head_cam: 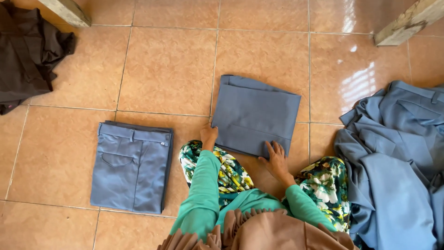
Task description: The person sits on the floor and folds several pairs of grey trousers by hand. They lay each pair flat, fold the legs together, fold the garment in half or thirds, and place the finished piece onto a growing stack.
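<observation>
Item: folded grey-blue garment (pixel 255 115), flat on the tiled floor (pixel 166 69) before the seated person. Left hand (pixel 208 134) rests at its near left corner, grip hidden — cannot tell. Right hand (pixel 276 157) lies spread, fingers flat on the near right edge, grasping nothing. Risk: uneven pressure may skew the fold — slick tiles let the cloth slide.

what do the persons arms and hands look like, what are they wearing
Both arms are covered by long, plain green sleeves that end at the wrists. The left hand and right hand are bare: no gloves, and no rings or bracelets that I can make out.
</observation>
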